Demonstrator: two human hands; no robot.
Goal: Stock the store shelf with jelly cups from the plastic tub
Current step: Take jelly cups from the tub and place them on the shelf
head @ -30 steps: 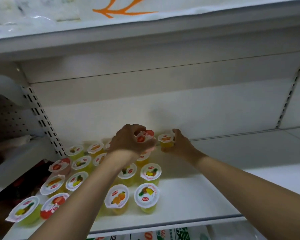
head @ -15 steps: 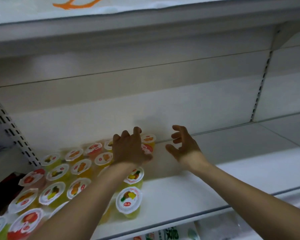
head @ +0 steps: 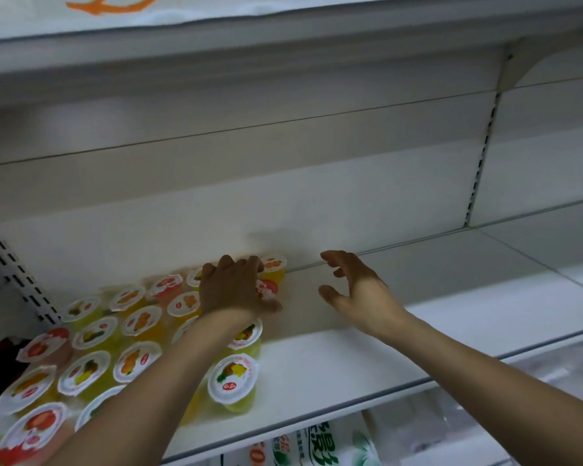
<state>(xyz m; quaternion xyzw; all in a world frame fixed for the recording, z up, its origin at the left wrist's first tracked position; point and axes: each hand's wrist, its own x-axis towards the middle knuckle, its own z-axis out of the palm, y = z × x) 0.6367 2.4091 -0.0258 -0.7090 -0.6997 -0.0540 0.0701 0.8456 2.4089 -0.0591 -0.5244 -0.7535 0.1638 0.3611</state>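
left hand (head: 236, 287) grips a red-lidded jelly cup (head: 266, 289), seating it beside the back-row cup (head: 272, 265); right hand (head: 357, 290) hovers open-fingered, empty.

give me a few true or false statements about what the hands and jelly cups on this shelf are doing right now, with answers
1. The right hand grips a jelly cup. False: it hovers above the shelf with fingers spread, holding nothing.
2. The left hand rests on the cups at the back of the group. True; it partly covers a red-lidded cup.
3. The jelly cups are grouped on the left part of the shelf. True.
4. The cups are stacked two high. False: they stand in a single layer.
5. An orange-lidded cup stands next to the back wall. True.
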